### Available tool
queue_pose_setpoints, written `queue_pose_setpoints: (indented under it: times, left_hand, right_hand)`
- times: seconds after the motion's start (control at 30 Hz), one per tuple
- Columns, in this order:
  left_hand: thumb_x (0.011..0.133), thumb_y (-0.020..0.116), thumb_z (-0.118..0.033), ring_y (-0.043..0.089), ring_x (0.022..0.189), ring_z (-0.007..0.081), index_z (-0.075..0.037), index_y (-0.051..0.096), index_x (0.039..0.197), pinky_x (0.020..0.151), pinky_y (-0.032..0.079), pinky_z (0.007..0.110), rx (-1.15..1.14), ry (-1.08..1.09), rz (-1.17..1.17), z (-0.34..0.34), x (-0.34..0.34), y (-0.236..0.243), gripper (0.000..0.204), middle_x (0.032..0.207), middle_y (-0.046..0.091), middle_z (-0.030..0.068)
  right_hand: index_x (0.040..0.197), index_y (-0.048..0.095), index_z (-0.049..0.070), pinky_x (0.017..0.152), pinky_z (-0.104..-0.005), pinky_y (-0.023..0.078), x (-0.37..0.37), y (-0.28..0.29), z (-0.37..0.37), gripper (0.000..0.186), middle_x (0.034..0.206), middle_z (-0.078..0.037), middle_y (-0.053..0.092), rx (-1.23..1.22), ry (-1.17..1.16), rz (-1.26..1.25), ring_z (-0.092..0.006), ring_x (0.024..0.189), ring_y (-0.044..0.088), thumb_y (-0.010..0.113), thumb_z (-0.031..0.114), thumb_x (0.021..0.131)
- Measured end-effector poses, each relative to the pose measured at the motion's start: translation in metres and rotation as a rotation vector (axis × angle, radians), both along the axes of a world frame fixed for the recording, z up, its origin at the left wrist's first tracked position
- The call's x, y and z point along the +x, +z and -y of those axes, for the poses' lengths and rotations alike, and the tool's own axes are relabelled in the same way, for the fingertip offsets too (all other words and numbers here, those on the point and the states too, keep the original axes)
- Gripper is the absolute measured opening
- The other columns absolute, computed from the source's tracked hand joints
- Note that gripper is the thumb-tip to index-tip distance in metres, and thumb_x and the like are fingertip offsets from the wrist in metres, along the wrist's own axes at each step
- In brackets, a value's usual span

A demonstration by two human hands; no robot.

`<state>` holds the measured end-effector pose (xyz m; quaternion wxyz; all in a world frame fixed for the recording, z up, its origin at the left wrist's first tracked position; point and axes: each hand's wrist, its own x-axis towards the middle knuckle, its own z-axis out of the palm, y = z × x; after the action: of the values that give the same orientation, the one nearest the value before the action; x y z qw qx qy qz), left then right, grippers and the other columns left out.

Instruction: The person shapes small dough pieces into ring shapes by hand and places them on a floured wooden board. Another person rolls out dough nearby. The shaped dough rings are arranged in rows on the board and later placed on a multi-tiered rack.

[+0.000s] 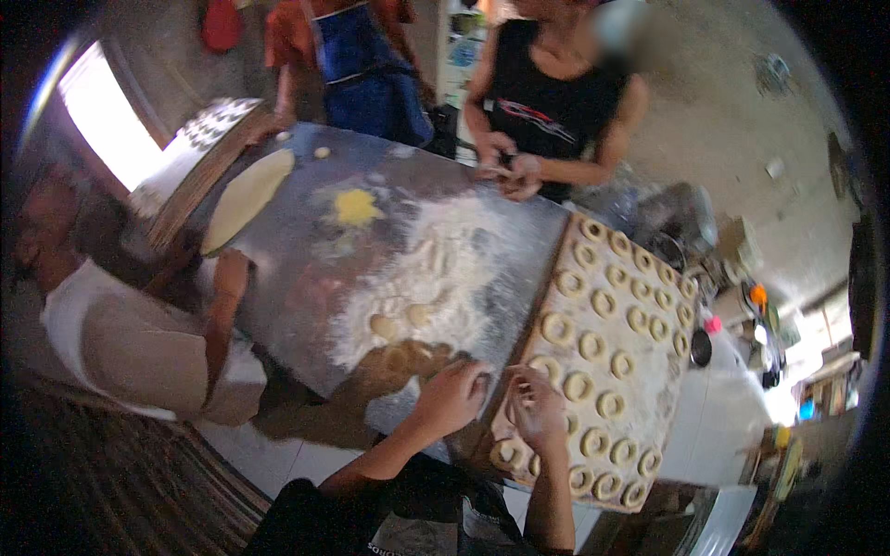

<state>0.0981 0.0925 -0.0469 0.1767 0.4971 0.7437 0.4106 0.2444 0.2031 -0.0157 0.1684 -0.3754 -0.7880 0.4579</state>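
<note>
Low over the near edge of the table, my left hand [454,397] is closed with its fingers curled. A short gap to its right, my right hand [540,408] is bent inward over the near left part of a board of dough rings [591,345], its fingers drawn together. Whatever sits in the fingers of either hand is too small and blurred to name. Two small rounds of dough [383,326] lie in the white flour [436,259] beyond my left hand. Some rings on the board are partly hidden behind my right hand.
The dark table [297,278] holds a yellow heap [355,207] and a long rolled dough sheet [248,202]. A person in a light shirt [139,343] works at left; a person in a black tank top [556,102] and one in a blue apron [366,74] stand across.
</note>
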Motion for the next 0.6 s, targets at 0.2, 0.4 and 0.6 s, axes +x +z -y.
queue_pose_setpoints:
  times: [0.2,0.4,0.6]
  left_hand:
    - [0.09,0.06,-0.017,0.064,0.102,0.0421,0.002,0.058,0.119,0.089,0.051,0.048,-0.247,0.425,0.076,0.1,-0.061,-0.035,0.034,0.108,0.066,0.0272]
    - [0.091,0.062,-0.016,0.07,0.086,0.0386,0.003,0.057,0.12,0.075,0.056,0.046,-0.331,0.443,0.343,0.123,-0.084,-0.032,0.035,0.092,0.07,0.0261]
    - [0.091,0.07,-0.02,0.072,0.082,0.018,0.006,0.065,0.111,0.071,0.057,0.033,0.089,0.318,0.492,0.116,-0.099,0.001,0.033,0.087,0.071,0.0173]
  right_hand:
    - [0.11,0.064,0.004,0.081,-0.0452,0.052,-0.148,-0.062,0.052,0.029,0.088,-0.018,0.066,0.54,0.499,0.174,-0.0391,0.086,0.066,0.063,0.023,0.088]
    - [0.116,0.051,0.008,0.08,-0.0463,0.055,-0.165,-0.056,0.076,0.04,0.104,-0.019,0.064,0.226,0.511,0.21,-0.039,0.09,0.066,0.069,0.026,0.086]
    - [0.121,0.042,0.009,0.076,-0.0363,0.055,-0.157,-0.021,0.069,0.047,0.099,-0.013,0.063,-0.477,0.329,-0.215,-0.0238,0.089,0.066,0.071,0.003,0.085]
